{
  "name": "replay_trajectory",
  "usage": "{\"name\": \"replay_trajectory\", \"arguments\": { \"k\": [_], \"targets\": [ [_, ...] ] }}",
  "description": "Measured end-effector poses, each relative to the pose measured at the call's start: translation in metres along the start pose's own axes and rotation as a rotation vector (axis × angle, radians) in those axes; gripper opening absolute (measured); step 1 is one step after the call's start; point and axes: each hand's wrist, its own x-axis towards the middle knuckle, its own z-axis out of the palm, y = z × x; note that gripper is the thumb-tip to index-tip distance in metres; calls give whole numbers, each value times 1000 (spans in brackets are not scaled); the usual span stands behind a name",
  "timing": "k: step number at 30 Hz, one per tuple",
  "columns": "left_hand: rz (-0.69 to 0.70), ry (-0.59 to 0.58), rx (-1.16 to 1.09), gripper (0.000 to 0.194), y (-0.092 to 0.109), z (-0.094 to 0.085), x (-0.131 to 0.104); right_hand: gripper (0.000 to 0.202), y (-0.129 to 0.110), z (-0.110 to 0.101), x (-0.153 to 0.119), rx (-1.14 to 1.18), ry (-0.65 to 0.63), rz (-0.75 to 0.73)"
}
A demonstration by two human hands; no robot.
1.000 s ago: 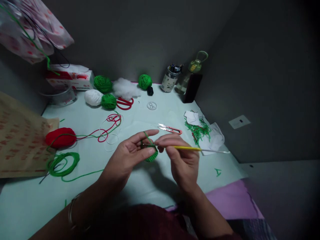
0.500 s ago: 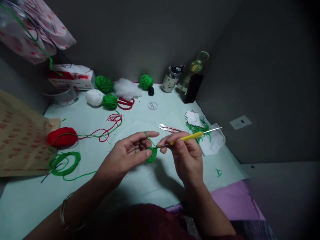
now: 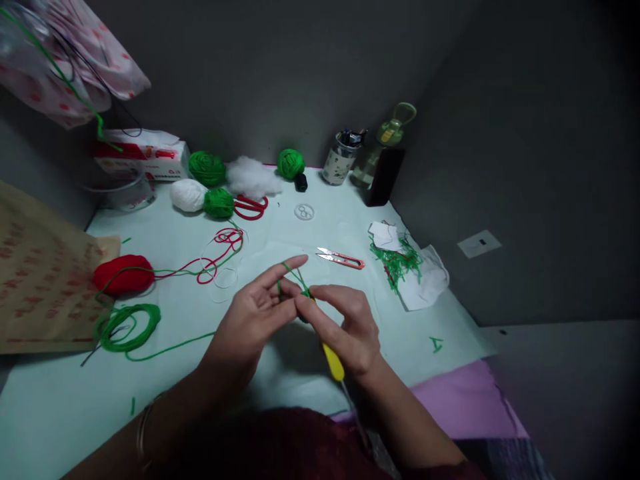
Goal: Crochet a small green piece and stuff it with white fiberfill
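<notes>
Green yarn (image 3: 287,267) runs over the raised forefinger of the left hand (image 3: 245,321), whose thumb and other fingers pinch a small green crocheted piece (image 3: 306,293). The piece sits between the two hands, above the table (image 3: 420,337) and largely hidden by fingertips. The right hand (image 3: 354,327) closes its fingers at the piece's edge and around a slim metal hook with a yellow handle (image 3: 333,362), its rear end pointing back towards the body. This looks like a stitch being worked or adjusted; drawing a loop through would need an even strand and a steady pinch, though the hook's tip cannot be made out. Of the containers, the patterned clear cup (image 3: 338,167) holds pens, the small round clear dish (image 3: 304,212) has little rings in it, and the green-topped clear bottle (image 3: 367,167) stands behind a black upright slab (image 3: 385,179). What the clear plastic tub (image 3: 120,195) or the brown paper bag (image 3: 45,287) holds, I cannot tell.
</notes>
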Motion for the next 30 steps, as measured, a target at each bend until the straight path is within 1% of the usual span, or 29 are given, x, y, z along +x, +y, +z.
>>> {"name": "replay_trajectory", "arguments": {
  "k": [2,3,5,7,9,10,12,13,14,15,17,18,19,20,21,23,25,28,30],
  "targets": [
    [-138,-80,-189,47,-1,-3,3,27,-1,1,1,96,127,4],
    [-167,-91,-235,45,-1,-5,4,27,-2,1,3,182,197,35],
    [-151,-76,-259,40,0,-8,5,25,-4,2,7,405,291,178],
    [-118,-88,-235,38,3,-8,4,22,-4,3,11,595,311,301],
    [-94,-114,-183,38,4,-6,2,19,-3,5,13,688,261,350],
    [-83,-117,-150,38,5,-5,2,18,-3,6,13,694,227,358],
    [-41,-77,-88,40,3,-2,1,21,-2,7,12,627,182,344],
    [-18,-46,-72,42,2,-1,1,23,-2,7,11,552,163,317],
    [-2,-22,-76,44,1,0,2,26,-2,7,9,450,144,265],
    [2,-14,-101,45,0,1,3,29,-2,6,7,333,123,183],
    [-47,-59,-202,44,-2,0,5,37,-1,5,4,121,84,3],
    [-95,-93,-252,42,-2,-1,6,40,-1,4,4,74,86,-50],
    [-143,-115,-290,39,-1,-2,6,39,-1,3,4,83,109,-50],
    [-181,-119,-312,36,0,-3,7,37,-1,3,5,142,152,-1],
    [-201,-108,-319,33,1,-4,7,33,-1,3,7,241,206,83],
    [-174,-68,-296,30,2,-5,7,26,-2,3,11,479,292,247],
    [-106,-66,-230,32,3,-4,6,21,-1,5,14,630,287,320],
    [-38,-128,-75,35,2,-3,4,17,1,8,14,672,204,400],
    [-16,-160,20,35,3,-5,3,17,3,8,13,743,201,494]
  ]
}}
